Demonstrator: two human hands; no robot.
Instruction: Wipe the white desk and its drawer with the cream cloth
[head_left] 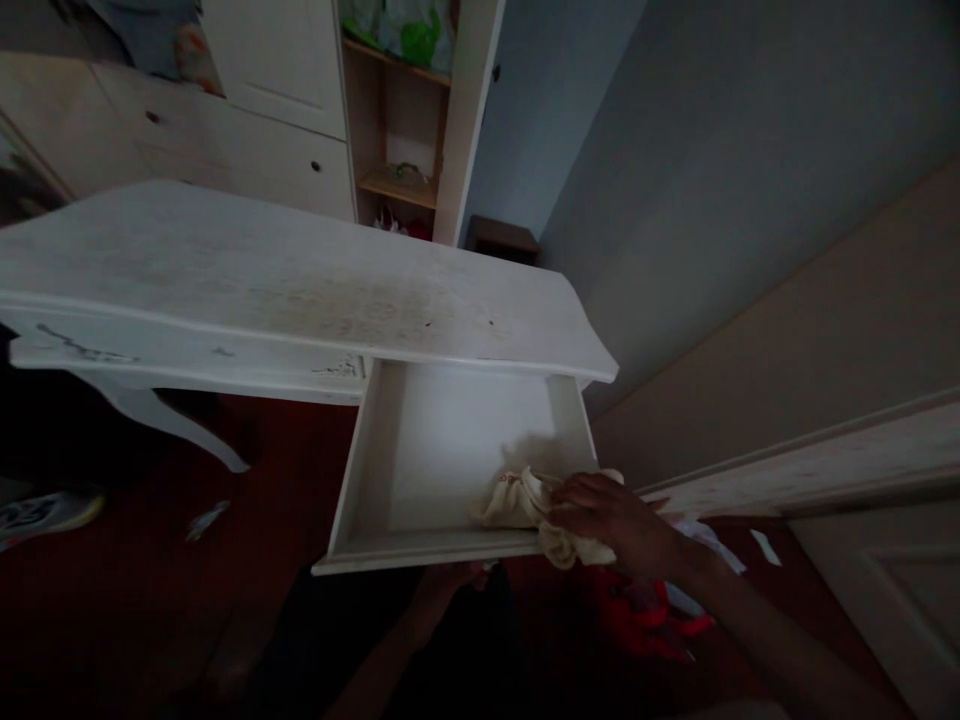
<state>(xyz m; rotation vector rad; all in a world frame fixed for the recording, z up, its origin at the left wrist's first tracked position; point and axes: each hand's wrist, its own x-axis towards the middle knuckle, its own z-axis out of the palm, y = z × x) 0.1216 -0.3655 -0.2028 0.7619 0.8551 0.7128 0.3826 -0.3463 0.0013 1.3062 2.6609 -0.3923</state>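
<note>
Listing nearest to farthest, all placed against the open drawer (pixel 450 450).

Left hand (pixel 450 578): under the drawer's front edge, mostly in shadow; whether its fingers are spread or curled cannot be told.

Right hand (pixel 611 520): over the drawer's front right corner, fingers closed down on a cream cloth (pixel 525 505).

Cream cloth: crumpled, lying partly inside the drawer at that corner and partly draped over the front rim.

Red item (pixel 645 615): on the floor below and right of the drawer, too dark to identify.

Drawer: white, pulled out, interior bare apart from the cloth.

White desk (pixel 262 270): top directly above and behind the drawer.

Wardrobe (pixel 300 110): beyond the desk, with open shelves (pixel 397 150) holding green items.
</note>
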